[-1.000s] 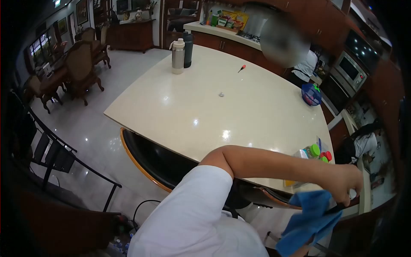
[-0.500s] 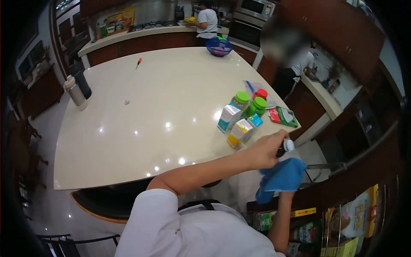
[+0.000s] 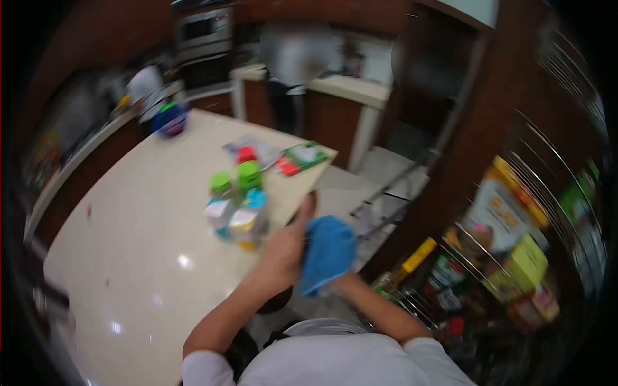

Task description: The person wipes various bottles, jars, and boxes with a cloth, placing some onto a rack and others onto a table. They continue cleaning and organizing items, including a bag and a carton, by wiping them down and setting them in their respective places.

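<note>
My left hand (image 3: 283, 254) is closed just off the table corner, beside the blue cloth. The dark bottle with a white cap that it held a moment ago is now mostly hidden by fingers, cloth and blur. My right hand is closed on the blue cloth (image 3: 329, 251), which drapes over its fingers and touches the left hand. Close by on the table are two green-lidded bottles (image 3: 249, 176), a red-lidded bottle (image 3: 246, 154) and several small cartons (image 3: 248, 222). A flat red-and-green packet (image 3: 302, 158) lies at the table corner, next to a clear plastic bag (image 3: 267, 154).
The pale table (image 3: 148, 212) stretches out to my left, with a blue basket (image 3: 170, 119) at its far end. To my right, a wire pull-out rack (image 3: 460, 248) holds several food packages. One person (image 3: 147, 90) stands at the back counter, another (image 3: 286, 96) near the side counter.
My view has swung to the right, so the table sits further left and more of the rack shows. Both hands have come closer together, and the cloth now covers the bottle's capped end.
</note>
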`<state>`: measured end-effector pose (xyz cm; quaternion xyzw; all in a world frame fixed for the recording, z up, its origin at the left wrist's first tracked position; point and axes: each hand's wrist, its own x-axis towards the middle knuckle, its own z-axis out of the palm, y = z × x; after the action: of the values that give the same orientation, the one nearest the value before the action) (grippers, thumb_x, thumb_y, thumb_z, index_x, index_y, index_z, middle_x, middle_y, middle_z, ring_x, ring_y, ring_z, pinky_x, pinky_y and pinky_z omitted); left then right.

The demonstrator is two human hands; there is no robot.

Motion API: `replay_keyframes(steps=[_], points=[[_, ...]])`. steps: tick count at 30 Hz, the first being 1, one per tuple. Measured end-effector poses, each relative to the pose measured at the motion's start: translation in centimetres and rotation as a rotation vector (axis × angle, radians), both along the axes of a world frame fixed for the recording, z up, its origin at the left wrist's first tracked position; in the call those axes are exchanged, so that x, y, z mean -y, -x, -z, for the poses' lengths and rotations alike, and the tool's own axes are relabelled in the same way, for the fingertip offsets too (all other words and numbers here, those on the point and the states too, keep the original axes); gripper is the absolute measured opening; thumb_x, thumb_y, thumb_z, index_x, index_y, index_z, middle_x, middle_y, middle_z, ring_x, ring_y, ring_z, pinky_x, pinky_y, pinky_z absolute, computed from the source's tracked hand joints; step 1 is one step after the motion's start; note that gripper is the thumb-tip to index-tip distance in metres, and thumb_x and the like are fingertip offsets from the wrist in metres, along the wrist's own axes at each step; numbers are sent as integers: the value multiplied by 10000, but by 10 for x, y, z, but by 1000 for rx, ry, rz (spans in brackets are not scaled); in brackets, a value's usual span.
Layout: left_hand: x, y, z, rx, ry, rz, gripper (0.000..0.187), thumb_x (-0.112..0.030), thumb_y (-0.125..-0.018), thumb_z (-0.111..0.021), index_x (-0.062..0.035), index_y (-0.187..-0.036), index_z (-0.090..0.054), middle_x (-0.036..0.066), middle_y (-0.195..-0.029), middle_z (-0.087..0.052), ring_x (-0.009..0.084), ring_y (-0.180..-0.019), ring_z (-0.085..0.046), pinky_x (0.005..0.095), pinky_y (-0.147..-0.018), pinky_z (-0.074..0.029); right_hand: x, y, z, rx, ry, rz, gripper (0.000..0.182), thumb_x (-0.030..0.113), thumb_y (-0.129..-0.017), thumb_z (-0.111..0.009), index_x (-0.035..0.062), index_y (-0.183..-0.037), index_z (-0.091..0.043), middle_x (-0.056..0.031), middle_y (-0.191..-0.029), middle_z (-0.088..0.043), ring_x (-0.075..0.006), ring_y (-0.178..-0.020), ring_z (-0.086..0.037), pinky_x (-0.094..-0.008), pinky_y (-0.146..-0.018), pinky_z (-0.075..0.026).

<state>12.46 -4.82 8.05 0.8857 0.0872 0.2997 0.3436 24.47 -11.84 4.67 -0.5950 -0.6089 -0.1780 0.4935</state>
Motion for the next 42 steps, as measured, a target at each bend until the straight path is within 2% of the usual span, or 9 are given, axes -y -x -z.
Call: replay_keyframes(steps=[1, 2, 9, 13, 19, 28, 34, 38, 42], points=[[6, 1, -8, 39, 43, -12, 971, 66, -671, -610, 11, -1454, -39, 303, -984, -564, 465, -850, -562, 479, -765, -448, -4, 3, 2, -50, -53, -31, 129, 114, -724, -630, 37, -721, -526, -115, -752, -530, -301, -679, -529, -368, -581, -432], [9, 2, -13, 74, 88, -26, 948, 60, -689, -606, 3, -1457, -53, 304, -958, -565, 463, -849, -559, 472, -772, -447, -7, 3, 16, -589, -90, -426, 139, 102, -724, -660, 30, -765, -548, -107, -818, -557, -271, -722, -555, -341, -630, -460], [-20, 22, -26, 331, 55, -52, 1060, 33, -606, -766, -48, -1462, -147, 59, -918, -546, 176, -836, -535, 307, -798, -458, 30, -4, -45, -861, -277, -655, 205, 130, -791, -676, 41, -964, -612, -159, -1009, -599, -241, -886, -606, -317, -834, -480], [-109, 53, -19, 624, 262, -345, 845, 29, -695, -731, -87, -1419, -312, 25, -933, -540, 124, -856, -527, 262, -787, -453, 97, -29, -92, -732, -601, -400, 213, 134, -801, -664, 43, -985, -606, -160, -1019, -598, -249, -896, -606, -322, -839, -479], [-285, 139, 98, 686, 574, -737, 507, -121, -857, -644, -54, -1318, -444, 40, -1059, -532, 134, -909, -527, 264, -818, -429, 259, -69, -209, 79, -957, 487, 227, 141, -815, -646, 45, -1015, -598, -161, -1034, -598, -262, -910, -606, -329, -847, -478], [-345, 166, 213, 568, 568, -807, 470, -144, -832, -684, -31, -1253, -505, 44, -1018, -544, 133, -888, -521, 269, -796, -441, 420, -200, -376, 626, 180, 1624, 249, 152, -837, -619, 49, -1061, -586, -162, -1057, -598, -280, -931, -606, -340, -858, -476], [-347, 173, 218, 370, 386, -851, 579, -132, -749, -718, -40, -1270, -485, 42, -1051, -524, 159, -910, -498, 290, -819, -431, 425, -311, -406, 537, 808, 1642, 264, 158, -851, -601, 52, -1092, -578, -163, -1072, -598, -293, -945, -606, -347, -866, -475], [-289, 165, 165, 335, 639, -770, 939, -76, -709, -744, -144, -1464, -190, 100, -1200, -486, 212, -1051, -492, 343, -905, -423, 432, -341, -411, 539, 913, 1584, 275, 163, -861, -589, 54, -1113, -573, -164, -1082, -598, -301, -955, -606, -352, -871, -475], [-280, 169, 143, 247, 456, -1038, 953, -163, -745, -726, -145, -1483, -122, 192, -1389, -363, 296, -1294, -353, 447, -1057, -297, 434, -350, -409, 593, 882, 1466, 286, 168, -870, -577, 55, -1133, -567, -164, -1093, -598, -310, -964, -606, -357, -876, -474]])
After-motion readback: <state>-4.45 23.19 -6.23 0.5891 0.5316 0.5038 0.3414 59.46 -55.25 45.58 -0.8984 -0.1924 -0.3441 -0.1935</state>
